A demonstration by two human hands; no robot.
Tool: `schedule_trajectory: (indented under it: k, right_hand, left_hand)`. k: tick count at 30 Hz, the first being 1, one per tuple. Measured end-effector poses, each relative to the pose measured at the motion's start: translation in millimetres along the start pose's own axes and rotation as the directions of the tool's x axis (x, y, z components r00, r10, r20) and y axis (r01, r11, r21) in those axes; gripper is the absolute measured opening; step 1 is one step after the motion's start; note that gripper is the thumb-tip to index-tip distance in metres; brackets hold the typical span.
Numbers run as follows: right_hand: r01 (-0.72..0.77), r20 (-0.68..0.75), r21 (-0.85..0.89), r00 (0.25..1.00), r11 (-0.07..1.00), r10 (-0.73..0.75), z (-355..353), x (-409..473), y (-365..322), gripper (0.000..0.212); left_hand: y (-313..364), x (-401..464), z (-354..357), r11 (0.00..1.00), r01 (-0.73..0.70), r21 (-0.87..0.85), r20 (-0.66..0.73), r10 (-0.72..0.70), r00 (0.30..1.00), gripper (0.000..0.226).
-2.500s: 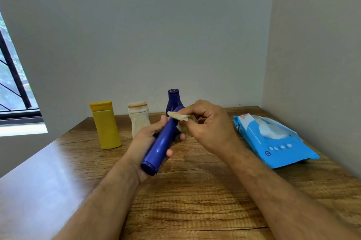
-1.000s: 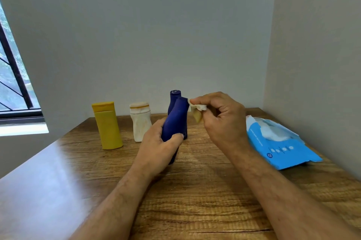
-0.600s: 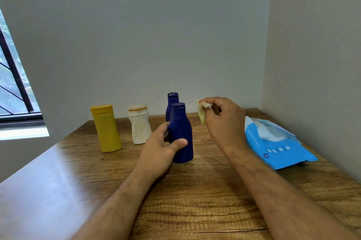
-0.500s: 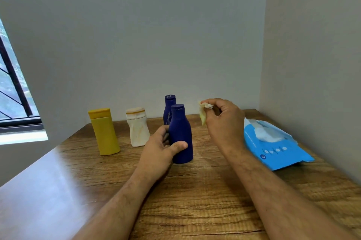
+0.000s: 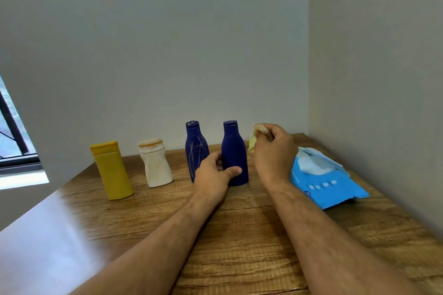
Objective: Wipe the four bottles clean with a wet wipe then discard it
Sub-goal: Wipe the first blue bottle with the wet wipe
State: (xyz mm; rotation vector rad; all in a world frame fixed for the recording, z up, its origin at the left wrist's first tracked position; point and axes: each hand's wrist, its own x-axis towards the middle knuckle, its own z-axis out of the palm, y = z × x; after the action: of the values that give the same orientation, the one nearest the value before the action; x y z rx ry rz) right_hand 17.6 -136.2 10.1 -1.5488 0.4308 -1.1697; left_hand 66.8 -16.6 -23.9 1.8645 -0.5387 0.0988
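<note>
Between the two hands, right at the back of the table, stands a blue bottle, upright on its base. The left hand is curled round its lower half, thumb across the front, fingers behind; that looks like a steadying hold, seating it in line with the others. Just right of the cap, the right hand is raised with the wipe pinched between thumb and fingertips, bunched and yellowish, held clear of the bottle, perhaps so it doesn't drag across the plastic.

Just beyond the left knuckles is a second blue bottle, pale scuffs streaking its front, so I'd judge that one not yet wiped. Further left of that hand stands a white bottle with orange staining round the cap and down its side, and then a yellow bottle, the end of the row. All four stand upright.

Under the right wrist, on the far side, lies the wipe pack, flap open, a fresh sheet poking up. No bin shows, so where the wipe ends up I can't say.
</note>
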Motion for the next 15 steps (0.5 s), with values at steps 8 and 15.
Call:
schedule_trajectory:
  k: [8,15]
  right_hand:
    - [-0.13,-0.008,0.02,0.991,0.991,0.13,4,10,13,0.021]
    - [-0.143,-0.038,0.047,0.989,0.989,0.145,7,13,12,0.021]
  left_hand:
    - [5,24,33,0.999,-0.013,0.033,0.011,0.013,1.0,0.047]
    - [1,34,33,1.0,0.01,0.01,0.062,-0.011,0.998,0.045]
